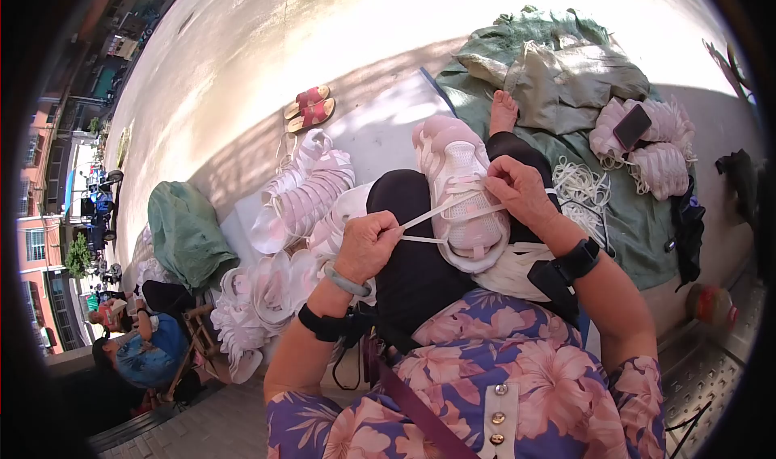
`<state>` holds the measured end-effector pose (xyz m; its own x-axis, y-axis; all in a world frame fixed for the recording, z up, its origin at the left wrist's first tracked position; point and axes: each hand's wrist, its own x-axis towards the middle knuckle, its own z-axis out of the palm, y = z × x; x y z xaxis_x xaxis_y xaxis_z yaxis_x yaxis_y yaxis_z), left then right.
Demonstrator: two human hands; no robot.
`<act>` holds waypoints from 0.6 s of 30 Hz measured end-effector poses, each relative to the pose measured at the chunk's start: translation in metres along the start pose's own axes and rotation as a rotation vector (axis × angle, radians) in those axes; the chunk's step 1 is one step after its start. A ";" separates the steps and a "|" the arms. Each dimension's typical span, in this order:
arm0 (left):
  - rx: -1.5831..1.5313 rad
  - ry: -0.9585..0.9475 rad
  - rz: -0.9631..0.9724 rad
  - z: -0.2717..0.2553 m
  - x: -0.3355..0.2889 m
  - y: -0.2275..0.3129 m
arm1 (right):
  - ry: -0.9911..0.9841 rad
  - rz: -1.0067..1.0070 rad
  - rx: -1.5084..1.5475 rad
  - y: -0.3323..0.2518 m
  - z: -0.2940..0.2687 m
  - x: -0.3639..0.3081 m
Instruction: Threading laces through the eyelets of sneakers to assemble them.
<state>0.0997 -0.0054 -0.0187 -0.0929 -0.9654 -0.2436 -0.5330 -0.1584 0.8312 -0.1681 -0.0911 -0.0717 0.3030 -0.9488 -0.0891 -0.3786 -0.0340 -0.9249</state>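
A white and pale pink sneaker rests on my lap between my black-clad thighs, its toe toward me. My left hand is closed on a white shoelace, and two strands run taut from the fingers to the shoe's lacing. At the eyelet edge on the other side, my right hand has thumb and fingers pinched together; what lies between them is hidden. Another pink-white shoe sits against the far end of the sneaker.
Stacked pale shoes and loose shoe pieces lie to the left, near a green sack. White laces lie right, with bundled laces under a phone. Red sandals stand ahead. A person sits far left.
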 end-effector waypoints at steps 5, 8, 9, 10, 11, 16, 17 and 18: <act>-0.264 -0.037 -0.111 0.008 -0.002 0.000 | -0.141 -0.166 -0.297 -0.030 -0.025 -0.017; -0.265 -0.066 -0.093 0.006 0.000 0.000 | -0.142 -0.421 -0.383 -0.021 -0.036 -0.025; -0.264 -0.068 -0.095 0.007 0.001 0.003 | -0.141 -0.419 -0.382 -0.020 -0.043 -0.028; -0.212 -0.053 -0.061 0.009 0.002 0.006 | -0.103 -0.333 -0.394 -0.021 -0.051 -0.031; -0.160 -0.034 -0.029 0.009 0.002 0.007 | -0.067 -0.251 -0.404 -0.021 -0.060 -0.033; -0.054 -0.010 -0.020 0.009 0.004 -0.011 | -0.017 -0.165 -0.287 0.002 -0.085 -0.047; -0.016 -0.009 -0.043 0.009 0.005 -0.011 | -0.002 -0.166 -0.282 0.004 -0.084 -0.050; -0.016 -0.013 -0.045 0.010 0.004 -0.010 | -0.002 -0.162 -0.281 0.005 -0.083 -0.051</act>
<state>0.0966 -0.0054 -0.0332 -0.0803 -0.9545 -0.2871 -0.5229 -0.2049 0.8274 -0.2583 -0.0687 -0.0406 0.3801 -0.9236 0.0498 -0.5522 -0.2697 -0.7889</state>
